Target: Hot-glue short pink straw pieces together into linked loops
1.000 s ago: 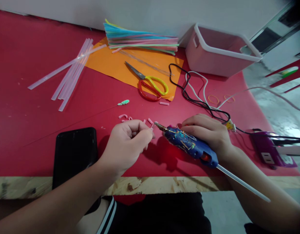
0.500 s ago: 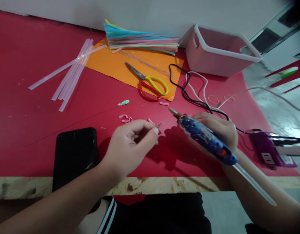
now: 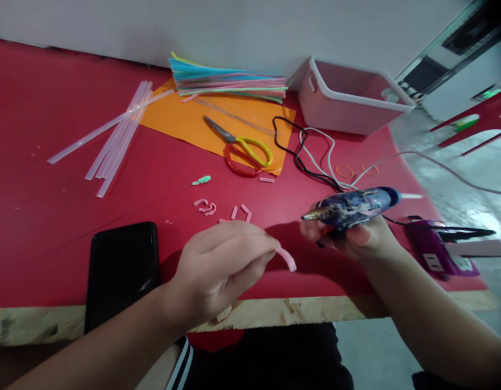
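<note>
- Your left hand (image 3: pixel 224 262) pinches a curved pink strip (image 3: pixel 288 260) by one end; the other end sticks out free above the red bench (image 3: pixel 39 227), apart from the nozzle (image 3: pixel 313 215).
- Strip looks light, soft, bendy, probably easy to crush; best held lightly near an end.
- Your right hand (image 3: pixel 362 241) is wrapped around the blue glue gun (image 3: pixel 352 208), nozzle toward your left.
- Gun likely rigid, the heavier item; grip the handle, fingers clear of the nozzle, possibly hot.
</note>
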`<action>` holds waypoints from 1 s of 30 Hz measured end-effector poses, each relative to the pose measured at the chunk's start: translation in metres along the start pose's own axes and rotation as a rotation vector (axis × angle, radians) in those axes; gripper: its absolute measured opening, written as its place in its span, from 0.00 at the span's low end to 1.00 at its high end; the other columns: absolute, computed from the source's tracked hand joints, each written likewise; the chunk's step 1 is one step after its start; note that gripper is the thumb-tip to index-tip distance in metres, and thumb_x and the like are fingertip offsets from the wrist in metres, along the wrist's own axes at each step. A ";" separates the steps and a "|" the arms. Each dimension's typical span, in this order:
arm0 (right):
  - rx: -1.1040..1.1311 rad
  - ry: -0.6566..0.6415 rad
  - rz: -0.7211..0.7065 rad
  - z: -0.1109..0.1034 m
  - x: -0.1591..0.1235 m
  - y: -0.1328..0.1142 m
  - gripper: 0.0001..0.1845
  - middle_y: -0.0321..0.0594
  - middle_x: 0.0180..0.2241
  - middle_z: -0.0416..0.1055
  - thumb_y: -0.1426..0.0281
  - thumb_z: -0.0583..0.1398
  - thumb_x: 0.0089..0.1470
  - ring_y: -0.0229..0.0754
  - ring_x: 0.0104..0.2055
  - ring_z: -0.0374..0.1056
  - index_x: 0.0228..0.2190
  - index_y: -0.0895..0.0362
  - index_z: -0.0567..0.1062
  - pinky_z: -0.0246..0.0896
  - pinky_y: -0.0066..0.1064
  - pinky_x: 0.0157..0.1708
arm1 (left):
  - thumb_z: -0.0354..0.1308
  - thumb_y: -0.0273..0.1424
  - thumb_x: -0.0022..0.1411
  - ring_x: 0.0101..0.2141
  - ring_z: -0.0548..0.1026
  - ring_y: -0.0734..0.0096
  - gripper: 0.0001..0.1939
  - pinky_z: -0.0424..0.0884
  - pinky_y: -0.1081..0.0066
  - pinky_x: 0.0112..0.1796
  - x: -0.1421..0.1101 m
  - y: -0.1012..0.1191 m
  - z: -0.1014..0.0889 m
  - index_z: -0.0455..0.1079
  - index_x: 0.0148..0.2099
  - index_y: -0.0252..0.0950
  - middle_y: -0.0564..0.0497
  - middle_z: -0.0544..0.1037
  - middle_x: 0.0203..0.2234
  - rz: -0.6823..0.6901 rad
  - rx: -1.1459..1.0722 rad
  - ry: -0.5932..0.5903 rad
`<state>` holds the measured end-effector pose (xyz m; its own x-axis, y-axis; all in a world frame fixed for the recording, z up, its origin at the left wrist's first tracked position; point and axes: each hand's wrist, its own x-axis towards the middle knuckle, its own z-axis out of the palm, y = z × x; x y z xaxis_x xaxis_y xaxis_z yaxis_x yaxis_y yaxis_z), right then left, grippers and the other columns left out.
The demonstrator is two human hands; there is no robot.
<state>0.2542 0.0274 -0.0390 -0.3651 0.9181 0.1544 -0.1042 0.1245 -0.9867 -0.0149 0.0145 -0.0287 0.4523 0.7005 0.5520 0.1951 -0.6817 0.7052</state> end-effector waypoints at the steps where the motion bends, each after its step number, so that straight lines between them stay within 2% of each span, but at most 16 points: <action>1: 0.014 -0.036 0.015 0.000 0.000 0.000 0.23 0.38 0.25 0.78 0.49 0.70 0.48 0.34 0.20 0.67 0.32 0.57 0.80 0.60 0.24 0.16 | 0.59 0.16 0.62 0.40 0.82 0.69 0.15 0.75 0.75 0.46 0.000 0.000 0.000 0.77 0.45 0.38 0.48 0.86 0.36 0.018 -0.027 -0.008; 6: -0.127 -0.130 -0.004 -0.010 -0.004 0.000 0.22 0.40 0.28 0.80 0.52 0.72 0.46 0.40 0.29 0.75 0.36 0.56 0.80 0.71 0.29 0.27 | 0.60 0.15 0.61 0.40 0.82 0.65 0.16 0.77 0.71 0.44 -0.002 -0.002 -0.002 0.77 0.47 0.38 0.46 0.85 0.38 0.031 -0.130 -0.086; 9: -0.204 -0.146 -0.007 -0.014 -0.006 0.001 0.23 0.39 0.30 0.80 0.51 0.72 0.46 0.40 0.31 0.75 0.37 0.54 0.80 0.72 0.29 0.30 | 0.59 0.16 0.63 0.38 0.81 0.67 0.14 0.77 0.73 0.42 -0.001 -0.004 -0.001 0.77 0.47 0.36 0.46 0.84 0.37 0.119 -0.107 -0.015; 11: -0.193 -0.155 0.016 -0.014 -0.007 0.002 0.24 0.38 0.31 0.80 0.50 0.72 0.45 0.40 0.32 0.75 0.38 0.53 0.80 0.73 0.29 0.32 | 0.59 0.18 0.65 0.36 0.80 0.69 0.10 0.78 0.75 0.39 0.000 -0.005 0.000 0.76 0.46 0.31 0.45 0.83 0.34 0.204 -0.106 0.056; 13: -0.182 -0.145 0.041 -0.012 -0.009 0.004 0.24 0.38 0.31 0.80 0.50 0.72 0.45 0.40 0.33 0.75 0.38 0.52 0.80 0.73 0.30 0.34 | 0.59 0.19 0.66 0.34 0.79 0.71 0.07 0.78 0.76 0.38 0.001 -0.005 0.000 0.77 0.44 0.29 0.46 0.81 0.33 0.230 -0.099 0.088; 18: -0.181 -0.125 0.053 -0.009 -0.011 0.005 0.22 0.37 0.31 0.80 0.52 0.73 0.44 0.40 0.32 0.75 0.37 0.50 0.81 0.73 0.30 0.32 | 0.59 0.20 0.67 0.34 0.77 0.75 0.06 0.77 0.79 0.38 0.001 -0.004 -0.001 0.77 0.43 0.29 0.48 0.78 0.33 0.212 -0.045 0.095; 25: -0.177 -0.126 0.051 -0.009 -0.009 0.003 0.21 0.37 0.30 0.80 0.53 0.73 0.44 0.40 0.32 0.75 0.36 0.52 0.81 0.73 0.30 0.31 | 0.61 0.20 0.66 0.33 0.77 0.76 0.04 0.77 0.79 0.37 0.003 -0.002 -0.001 0.77 0.41 0.29 0.48 0.78 0.32 0.208 -0.031 0.093; 30: -0.203 -0.109 0.045 -0.007 -0.008 0.002 0.22 0.38 0.29 0.79 0.51 0.73 0.43 0.40 0.31 0.75 0.34 0.53 0.81 0.73 0.31 0.30 | 0.61 0.19 0.65 0.32 0.77 0.76 0.05 0.78 0.78 0.36 0.005 0.000 0.000 0.76 0.40 0.32 0.50 0.79 0.30 0.195 -0.013 0.119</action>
<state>0.2632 0.0229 -0.0428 -0.4637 0.8799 0.1041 0.0982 0.1678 -0.9809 -0.0123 0.0177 -0.0259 0.3741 0.5766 0.7263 0.1022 -0.8041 0.5857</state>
